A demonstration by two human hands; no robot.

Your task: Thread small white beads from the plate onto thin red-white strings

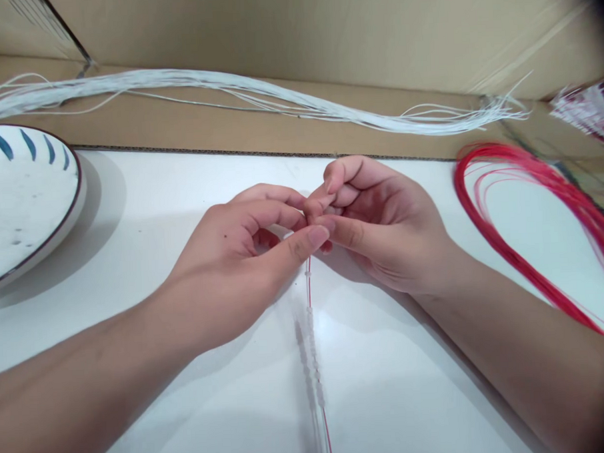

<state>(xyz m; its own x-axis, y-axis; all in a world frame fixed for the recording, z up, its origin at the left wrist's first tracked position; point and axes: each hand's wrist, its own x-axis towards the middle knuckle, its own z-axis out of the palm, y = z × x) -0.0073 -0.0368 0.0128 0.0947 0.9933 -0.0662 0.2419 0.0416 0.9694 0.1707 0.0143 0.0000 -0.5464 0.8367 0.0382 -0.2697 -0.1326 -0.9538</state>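
My left hand point(253, 255) and my right hand point(386, 223) meet above the white table, with thumbs and fingertips pinched together. From the pinch a thin red cord point(327, 429) runs down toward the table's near edge, beside a pale thread. Small whitish beads point(315, 359) sit in a row along the cord, and a single bead point(308, 274) hangs higher up, just below my left thumb. The cord's upper end is hidden between my fingers. Whether each hand pinches the cord alone or a bead with it does not show.
To the left stands a white plate point(25, 205) with blue strokes and a dark rim. A bundle of white cords point(276, 94) lies along the cardboard point(228, 129) at the back. A coil of red cord point(513, 257) rests at right, with more white strands point(587, 114) behind.
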